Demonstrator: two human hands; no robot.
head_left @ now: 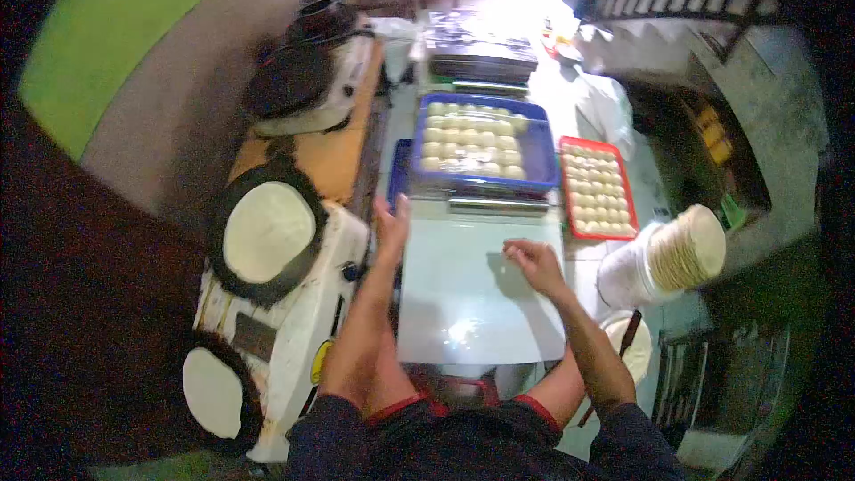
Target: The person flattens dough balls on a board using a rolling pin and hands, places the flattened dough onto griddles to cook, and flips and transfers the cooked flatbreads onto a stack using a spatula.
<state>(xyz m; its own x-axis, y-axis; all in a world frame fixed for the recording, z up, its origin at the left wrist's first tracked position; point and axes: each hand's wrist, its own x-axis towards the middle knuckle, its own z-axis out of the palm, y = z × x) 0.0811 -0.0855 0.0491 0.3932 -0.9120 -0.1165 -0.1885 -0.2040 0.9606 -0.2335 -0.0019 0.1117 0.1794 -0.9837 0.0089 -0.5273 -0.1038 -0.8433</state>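
Observation:
My left hand (390,227) is raised at the left edge of a glossy white board (463,303), its fingers apart and nothing in them. Over the right part of the board is my right hand (534,265), fingers curled in; whatever they may hold is hidden. Beyond the board stands a blue tray (548,147) with rows of pale dough balls (468,136) under clear plastic. A metallic bar (497,206) lies between tray and board.
Left, two dark pans hold flat dough rounds (269,232) (212,392) on a white stove (303,365). Right are a red tray (579,234) of dough balls, a stack of flatbreads (690,249) on a white bucket (628,276), and a bowl of white powder (637,352).

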